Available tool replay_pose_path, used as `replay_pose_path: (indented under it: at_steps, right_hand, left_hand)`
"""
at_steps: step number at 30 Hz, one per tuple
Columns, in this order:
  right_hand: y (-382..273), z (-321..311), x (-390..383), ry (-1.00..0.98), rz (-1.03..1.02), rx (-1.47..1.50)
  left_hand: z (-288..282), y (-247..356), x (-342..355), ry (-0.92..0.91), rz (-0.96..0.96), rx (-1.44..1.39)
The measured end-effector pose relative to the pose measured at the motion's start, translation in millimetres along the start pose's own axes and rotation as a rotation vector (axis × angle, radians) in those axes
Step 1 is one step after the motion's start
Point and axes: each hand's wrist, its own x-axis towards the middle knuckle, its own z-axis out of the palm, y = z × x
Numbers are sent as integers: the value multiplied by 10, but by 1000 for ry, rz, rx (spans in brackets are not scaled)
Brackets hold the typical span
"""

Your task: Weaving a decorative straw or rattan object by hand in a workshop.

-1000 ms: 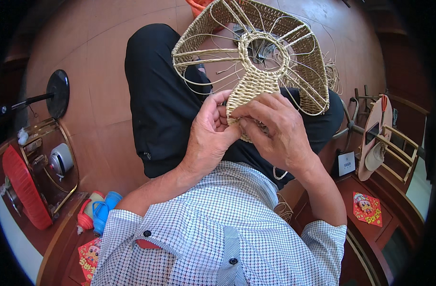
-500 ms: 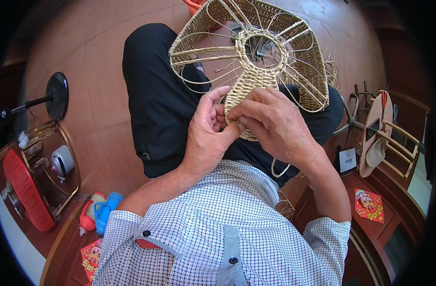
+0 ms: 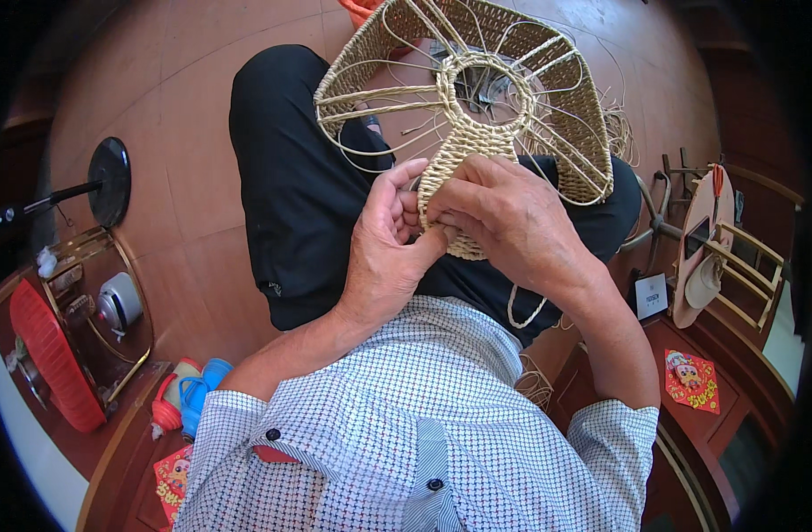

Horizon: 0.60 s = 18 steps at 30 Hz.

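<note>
A straw-coloured wicker piece (image 3: 357, 53) rests over my lap, with bare wire loops, paired wrapped spokes and a woven ring (image 3: 446, 92) at its middle. A densely woven panel (image 3: 472, 144) runs from the ring toward me. My left hand (image 3: 390, 244) grips that panel's left edge, thumb at its lower part and fingers curled beside and partly behind it. My right hand (image 3: 503, 226) is closed over the lower panel, fingertips pinched near the left edge; what exactly they pinch is hidden. A pale twisted cord (image 3: 517, 317) hangs below my right hand.
On the tiled floor (image 3: 184, 115) are loose strands (image 3: 622, 133) and orange cloth (image 3: 363, 11). A black round stand (image 3: 110, 182), red basin (image 3: 55, 355) and blue flasks (image 3: 206, 390) lie left; metal legs (image 3: 659, 208) and a wooden frame (image 3: 745, 279) stand right.
The wicker piece and my hands have shifted slightly up and left in the view. My right fingers moved a little on the panel; the grip looks much the same.
</note>
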Motion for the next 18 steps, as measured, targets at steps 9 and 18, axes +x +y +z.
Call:
replay_pose_path:
  at_steps: [9,18]
  right_hand:
    - [-199,8,74,185,-66,331]
    - [-9,-30,-106,399,177,762]
  left_hand:
    - [5,-108,-10,141,168,215]
    - [-13,-61,-93,73,211,314]
